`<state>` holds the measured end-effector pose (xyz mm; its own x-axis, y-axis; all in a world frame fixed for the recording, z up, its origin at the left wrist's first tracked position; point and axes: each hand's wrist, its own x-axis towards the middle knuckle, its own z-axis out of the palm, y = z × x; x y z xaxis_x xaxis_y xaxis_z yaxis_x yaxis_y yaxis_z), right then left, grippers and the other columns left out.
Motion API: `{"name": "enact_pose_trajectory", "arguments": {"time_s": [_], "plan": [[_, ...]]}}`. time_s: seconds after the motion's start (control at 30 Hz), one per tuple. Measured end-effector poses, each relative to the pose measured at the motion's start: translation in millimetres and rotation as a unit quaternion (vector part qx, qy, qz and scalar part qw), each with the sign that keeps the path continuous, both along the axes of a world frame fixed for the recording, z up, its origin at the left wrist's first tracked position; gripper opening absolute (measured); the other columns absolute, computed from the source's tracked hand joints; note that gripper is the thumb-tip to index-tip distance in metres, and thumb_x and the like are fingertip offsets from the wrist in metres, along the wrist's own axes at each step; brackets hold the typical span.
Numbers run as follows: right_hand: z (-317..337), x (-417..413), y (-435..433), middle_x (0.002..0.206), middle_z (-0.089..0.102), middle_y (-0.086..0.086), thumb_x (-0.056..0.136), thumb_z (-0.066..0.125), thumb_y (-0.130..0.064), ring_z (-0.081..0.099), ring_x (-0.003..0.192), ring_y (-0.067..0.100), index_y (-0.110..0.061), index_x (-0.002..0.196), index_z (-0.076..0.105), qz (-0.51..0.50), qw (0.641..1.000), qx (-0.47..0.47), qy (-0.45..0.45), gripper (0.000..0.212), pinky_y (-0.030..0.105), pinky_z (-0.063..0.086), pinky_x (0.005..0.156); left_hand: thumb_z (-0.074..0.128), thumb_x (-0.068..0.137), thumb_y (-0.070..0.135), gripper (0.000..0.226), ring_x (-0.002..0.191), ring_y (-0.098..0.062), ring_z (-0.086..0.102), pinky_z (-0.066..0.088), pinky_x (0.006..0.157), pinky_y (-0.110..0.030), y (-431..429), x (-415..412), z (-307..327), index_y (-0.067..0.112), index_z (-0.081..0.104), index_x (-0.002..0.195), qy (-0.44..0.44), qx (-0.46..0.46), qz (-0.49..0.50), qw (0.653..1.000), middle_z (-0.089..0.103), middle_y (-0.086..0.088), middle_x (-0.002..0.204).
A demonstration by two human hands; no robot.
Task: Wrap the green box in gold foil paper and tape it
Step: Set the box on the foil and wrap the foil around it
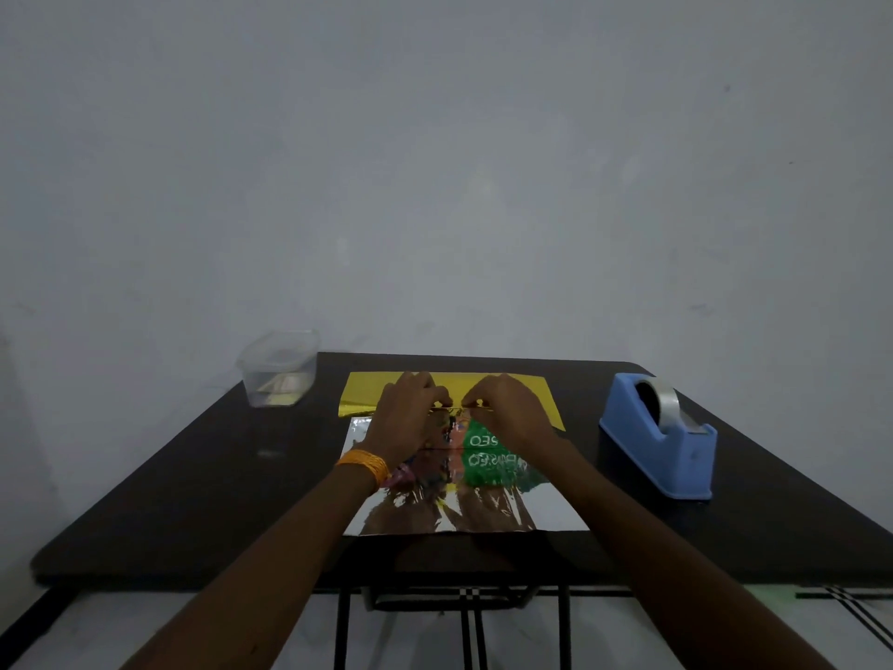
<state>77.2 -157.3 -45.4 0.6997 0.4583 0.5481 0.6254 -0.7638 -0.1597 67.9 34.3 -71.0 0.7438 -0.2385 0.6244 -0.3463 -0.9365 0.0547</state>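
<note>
Both arms reach forward, hands side by side mid-surface. Left hand point(408, 413) and right hand point(507, 408) have fingers curled down, each pinching the folded far edge of the foil paper point(555, 510) where it comes over the box point(483, 440). The box sits under and between the hands on the foil, its green face partly visible with its mirror image in the silver side toward the person; the gold side shows beyond the hands. Orange bangle point(365, 464) on left wrist. Clear plastic container point(280, 374) at the far left corner, blue tape dispenser point(662, 437) to the right, both apart from the foil. Dark surface point(193, 476), plain grey wall point(435, 162) behind.
</note>
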Motion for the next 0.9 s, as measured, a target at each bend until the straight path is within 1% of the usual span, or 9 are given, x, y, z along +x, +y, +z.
{"name": "enact_pose_trajectory", "arguments": {"time_s": [0.1, 0.2, 0.27, 0.33, 0.47, 0.5, 0.63, 0.73, 0.9], "plan": [[-4.7, 0.4, 0.4, 0.102, 0.07, 0.001, 0.092, 0.067, -0.021, 0.06, 0.099, 0.024, -0.02, 0.103, 0.076, -0.006, 1.0, 0.011, -0.013, 0.014, 0.038, 0.05, 0.078, 0.063, 0.091, 0.039, 0.022, 0.103, -0.02, 0.052, 0.04, 0.083, -0.038, -2.0, -3.8, -0.2, 0.028, 0.067, 0.11, -0.005, -0.038, 0.001, 0.999, 0.058, 0.003, 0.103], [-4.9, 1.3, 0.5, 0.101, 0.069, 0.001, 0.093, 0.066, -0.022, 0.059, 0.099, 0.022, -0.019, 0.102, 0.076, -0.003, 1.0, 0.011, -0.017, 0.014, 0.035, 0.047, 0.077, 0.061, 0.089, 0.047, 0.033, 0.104, -0.014, 0.051, 0.039, 0.09, -0.039, 11.2, -10.2, 3.4, 0.024, 0.066, 0.112, -0.018, -0.254, -0.004, 0.967, 0.061, 0.003, 0.107], [-4.7, 2.5, 0.8, 0.101, 0.069, 0.0, 0.093, 0.066, -0.023, 0.06, 0.098, 0.022, -0.02, 0.102, 0.076, 0.001, 1.0, 0.018, -0.012, 0.014, 0.033, 0.044, 0.075, 0.054, 0.09, 0.045, 0.037, 0.108, -0.021, 0.056, 0.045, 0.095, -0.044, 29.1, -13.0, 9.5, 0.017, 0.064, 0.112, -0.042, -0.418, 0.003, 0.907, 0.062, -0.003, 0.113], [-5.2, 3.4, 1.0, 0.101, 0.07, 0.0, 0.093, 0.066, -0.023, 0.06, 0.098, 0.021, -0.02, 0.101, 0.076, 0.0, 1.0, 0.025, -0.006, 0.013, 0.032, 0.043, 0.074, 0.052, 0.093, 0.04, 0.034, 0.105, -0.027, 0.057, 0.048, 0.092, -0.044, 48.5, -15.2, 17.9, 0.011, 0.059, 0.112, -0.033, -0.568, 0.026, 0.822, 0.061, -0.01, 0.113], [-6.9, 3.1, 1.5, 0.102, 0.07, 0.0, 0.092, 0.067, -0.021, 0.06, 0.098, 0.021, -0.019, 0.101, 0.077, -0.007, 0.999, 0.033, -0.003, 0.013, 0.033, 0.045, 0.076, 0.057, 0.093, 0.042, 0.041, 0.096, -0.025, 0.056, 0.049, 0.081, -0.04, 75.8, -15.8, 13.4, 0.011, 0.051, 0.121, 0.132, -0.741, 0.018, 0.658, 0.057, -0.014, 0.115], [-7.4, 2.7, 1.9, 0.102, 0.07, 0.001, 0.092, 0.067, -0.021, 0.06, 0.099, 0.021, -0.019, 0.101, 0.077, -0.007, 0.999, 0.036, -0.002, 0.013, 0.033, 0.045, 0.077, 0.059, 0.092, 0.042, 0.043, 0.095, -0.024, 0.058, 0.052, 0.08, -0.041, 76.4, -16.9, 8.5, 0.011, 0.052, 0.121, 0.165, -0.742, -0.004, 0.65, 0.058, -0.014, 0.114], [-6.5, 0.7, 3.6, 0.104, 0.071, 0.001, 0.092, 0.066, -0.021, 0.06, 0.1, 0.021, -0.019, 0.102, 0.076, -0.009, 0.999, 0.037, -0.001, 0.014, 0.033, 0.046, 0.078, 0.074, 0.079, 0.047, 0.07, 0.114, -0.028, 0.054, 0.051, 0.097, -0.052, 66.2, -18.2, -0.4, 0.016, 0.041, 0.133, 0.218, -0.705, -0.024, 0.675, 0.051, -0.009, 0.126], [-4.7, -1.0, 3.6, 0.105, 0.071, 0.0, 0.093, 0.066, -0.021, 0.06, 0.102, 0.02, -0.019, 0.103, 0.076, -0.013, 0.999, 0.031, -0.003, 0.015, 0.035, 0.047, 0.08, 0.085, 0.063, 0.045, 0.091, 0.114, -0.029, 0.059, 0.051, 0.096, -0.052, 64.0, -15.8, -2.8, 0.019, 0.037, 0.135, 0.227, -0.681, -0.029, 0.696, 0.055, -0.009, 0.127], [-3.5, -0.8, 3.8, 0.108, 0.07, -0.002, 0.093, 0.065, -0.023, 0.059, 0.102, 0.02, -0.02, 0.105, 0.075, -0.017, 1.0, 0.02, -0.003, 0.016, 0.033, 0.047, 0.08, 0.081, 0.077, 0.017, 0.073, 0.11, -0.03, 0.061, 0.052, 0.097, -0.051, 62.4, -15.5, -7.8, 0.017, 0.037, 0.135, 0.198, -0.673, -0.03, 0.712, 0.058, -0.011, 0.125]]}}
